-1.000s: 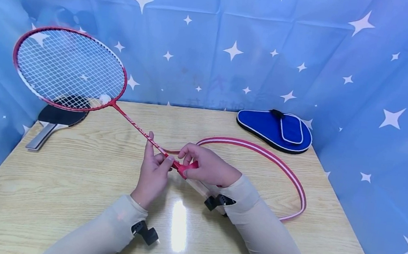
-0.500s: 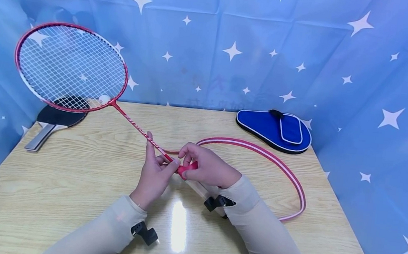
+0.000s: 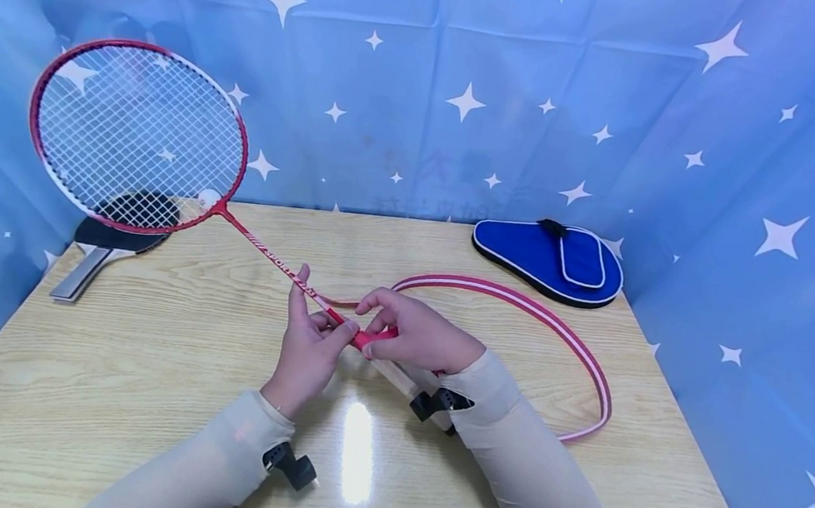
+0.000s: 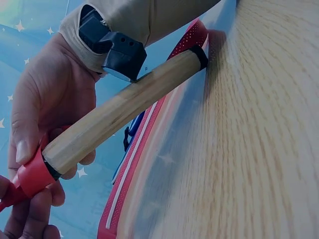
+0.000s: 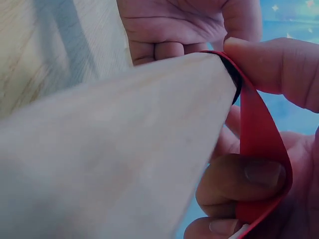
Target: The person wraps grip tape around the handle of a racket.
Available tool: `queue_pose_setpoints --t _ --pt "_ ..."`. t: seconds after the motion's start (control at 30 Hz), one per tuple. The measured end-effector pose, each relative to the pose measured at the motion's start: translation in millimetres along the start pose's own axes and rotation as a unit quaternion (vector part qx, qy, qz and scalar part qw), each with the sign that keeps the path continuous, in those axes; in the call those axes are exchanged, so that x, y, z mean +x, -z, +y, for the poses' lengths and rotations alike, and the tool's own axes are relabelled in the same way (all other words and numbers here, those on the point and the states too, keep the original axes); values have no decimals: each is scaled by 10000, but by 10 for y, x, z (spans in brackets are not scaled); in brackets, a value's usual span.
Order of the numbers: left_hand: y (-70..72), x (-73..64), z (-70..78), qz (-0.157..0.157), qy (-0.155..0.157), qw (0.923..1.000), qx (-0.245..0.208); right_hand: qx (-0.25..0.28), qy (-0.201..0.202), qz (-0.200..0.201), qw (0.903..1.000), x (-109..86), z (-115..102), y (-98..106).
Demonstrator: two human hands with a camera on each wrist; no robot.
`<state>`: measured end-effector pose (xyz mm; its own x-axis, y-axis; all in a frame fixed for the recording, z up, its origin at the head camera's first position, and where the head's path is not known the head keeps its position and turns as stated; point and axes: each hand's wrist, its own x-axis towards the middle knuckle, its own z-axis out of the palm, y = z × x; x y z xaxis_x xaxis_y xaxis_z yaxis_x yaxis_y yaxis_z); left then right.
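Observation:
A badminton racket (image 3: 258, 244) with a red and white frame is held above the table, its head up at the left. Its handle (image 4: 124, 112) is bare wood. Around the handle's upper end lies red grip tape (image 4: 35, 172). My left hand (image 3: 305, 360) holds the racket where shaft and handle meet, index finger along the shaft. My right hand (image 3: 424, 335) pinches the grip tape, which loops over its fingers in the right wrist view. From there the tape's long loose length, red with a white stripe, curves to the right over the table.
At the back left a black table tennis bat (image 3: 87, 272) lies partly behind the racket head. A white ball (image 3: 208, 199) shows through the strings. A blue bat case (image 3: 521, 254) lies at the back right. Starry blue cloth (image 3: 397, 77) encloses the wooden table (image 3: 137, 374).
The racket has turned a little about its shaft, so its head shows rounder. My left thumb has shifted towards the taped end of the handle. My right hand has hardly moved.

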<state>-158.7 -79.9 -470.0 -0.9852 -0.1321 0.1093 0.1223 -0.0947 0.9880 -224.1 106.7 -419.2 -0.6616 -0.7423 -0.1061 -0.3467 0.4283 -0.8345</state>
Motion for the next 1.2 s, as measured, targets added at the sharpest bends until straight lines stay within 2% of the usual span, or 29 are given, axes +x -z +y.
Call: queue_pose_setpoints --t 0.2,0.43,0.57,0.87,0.93,1.2 --pt "-5 2 12 -33 7 9995 -300 -45 -58 -47 10000 -8 -6 14" --pt "14 24 -13 -27 -21 9985 -554 -141 -40 122 9998 -19 -10 17" --pt "24 45 -30 -158 15 9981 -589 -105 -5 123 9999 -26 -21 21" --pt "59 80 -65 -883 408 9950 -246 -29 48 249 9997 -17 -12 11" --pt "61 77 -63 -1010 388 9941 -71 -50 67 280 9996 -13 -8 9" --pt "60 85 -72 -1017 446 9936 192 -80 -48 321 9994 -6 3 2"
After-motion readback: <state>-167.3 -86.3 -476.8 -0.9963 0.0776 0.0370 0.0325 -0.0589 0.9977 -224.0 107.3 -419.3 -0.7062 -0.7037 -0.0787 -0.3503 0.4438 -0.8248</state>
